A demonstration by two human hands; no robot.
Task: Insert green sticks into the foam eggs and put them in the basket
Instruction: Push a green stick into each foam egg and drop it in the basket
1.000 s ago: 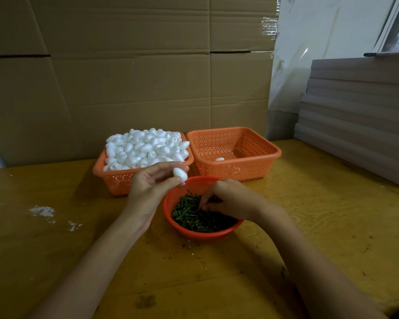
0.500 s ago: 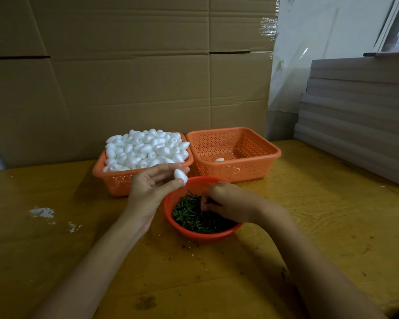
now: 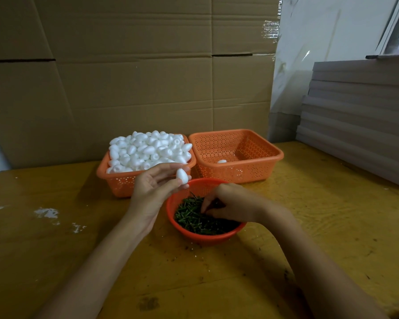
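My left hand [image 3: 152, 187] holds a white foam egg [image 3: 182, 175] between thumb and fingertips, just above the rim of a round red bowl [image 3: 182, 231] filled with green sticks [image 3: 191, 217]. My right hand [image 3: 230, 203] reaches into the bowl, its fingertips curled down among the sticks; whether a stick is pinched is hidden. Behind the left hand stands an orange basket [image 3: 122, 183] heaped with foam eggs [image 3: 148, 150]. To its right a second orange basket [image 3: 258, 171] holds one egg [image 3: 222, 161].
A wall of cardboard [image 3: 124, 77] stands right behind the baskets. Stacked grey boards [image 3: 359, 120] lie at the right on the wooden table [image 3: 332, 226]. White foam crumbs [image 3: 46, 212] dot the table at the left.
My right hand's fingers have shifted a little among the green sticks. The left hand with the egg has barely moved.
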